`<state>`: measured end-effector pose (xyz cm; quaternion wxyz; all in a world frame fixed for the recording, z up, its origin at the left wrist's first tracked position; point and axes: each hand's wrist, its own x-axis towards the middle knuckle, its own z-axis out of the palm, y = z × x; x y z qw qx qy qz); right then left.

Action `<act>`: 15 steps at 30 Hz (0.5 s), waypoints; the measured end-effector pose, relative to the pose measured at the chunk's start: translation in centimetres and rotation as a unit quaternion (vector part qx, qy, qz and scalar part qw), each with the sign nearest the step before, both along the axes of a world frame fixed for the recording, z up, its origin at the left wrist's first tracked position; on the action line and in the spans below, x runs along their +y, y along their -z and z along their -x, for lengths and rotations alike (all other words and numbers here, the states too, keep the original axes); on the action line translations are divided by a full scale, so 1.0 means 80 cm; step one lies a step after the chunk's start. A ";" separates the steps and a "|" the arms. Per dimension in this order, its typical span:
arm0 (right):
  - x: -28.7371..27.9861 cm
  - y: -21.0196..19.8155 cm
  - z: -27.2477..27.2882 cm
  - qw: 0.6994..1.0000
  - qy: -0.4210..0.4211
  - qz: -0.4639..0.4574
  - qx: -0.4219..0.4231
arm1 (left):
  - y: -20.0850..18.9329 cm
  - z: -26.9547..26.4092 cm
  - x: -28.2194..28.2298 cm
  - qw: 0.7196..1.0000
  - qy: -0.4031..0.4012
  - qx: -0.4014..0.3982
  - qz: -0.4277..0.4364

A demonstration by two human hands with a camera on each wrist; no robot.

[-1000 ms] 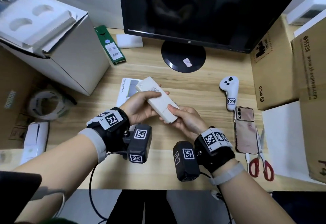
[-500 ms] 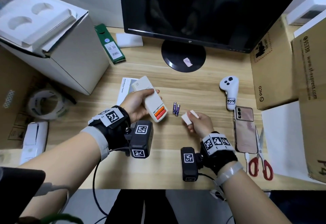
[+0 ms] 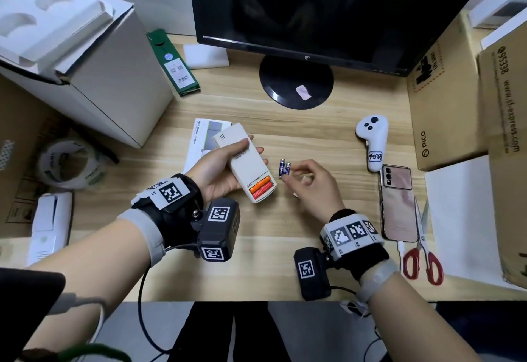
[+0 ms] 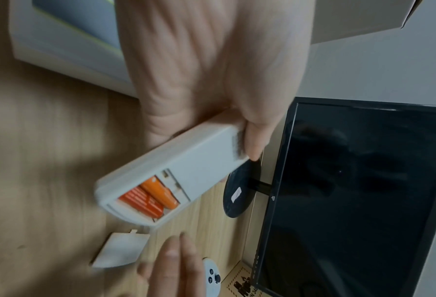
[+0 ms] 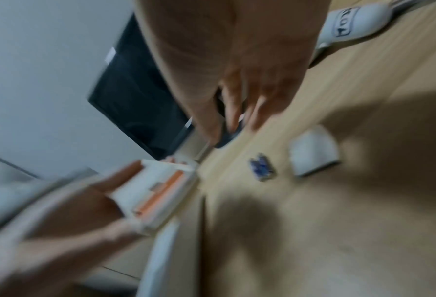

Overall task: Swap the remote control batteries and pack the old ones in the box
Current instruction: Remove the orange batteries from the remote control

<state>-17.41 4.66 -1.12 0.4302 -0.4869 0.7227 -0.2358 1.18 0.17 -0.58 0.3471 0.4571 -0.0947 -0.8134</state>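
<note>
Right-wrist view smeared by blur — battery cover (image 5: 313, 149) hidden beneath the right hand (image 3: 310, 188) in the head view.

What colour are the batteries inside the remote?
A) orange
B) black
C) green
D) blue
A: the open compartment of the remote, held in the left hand, shows two orange batteries; the blue batteries lie on the desk beside it.

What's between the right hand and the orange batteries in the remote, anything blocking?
Nothing visible. The battery cover is off and lies on the desk, so the orange batteries sit exposed in the remote that the left hand holds. The right hand hovers empty beside the blue batteries.
</note>
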 end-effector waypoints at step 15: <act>0.010 -0.026 -0.050 0.984 -0.148 0.036 0.091 | -0.003 -0.001 0.002 0.999 -0.004 0.031 0.029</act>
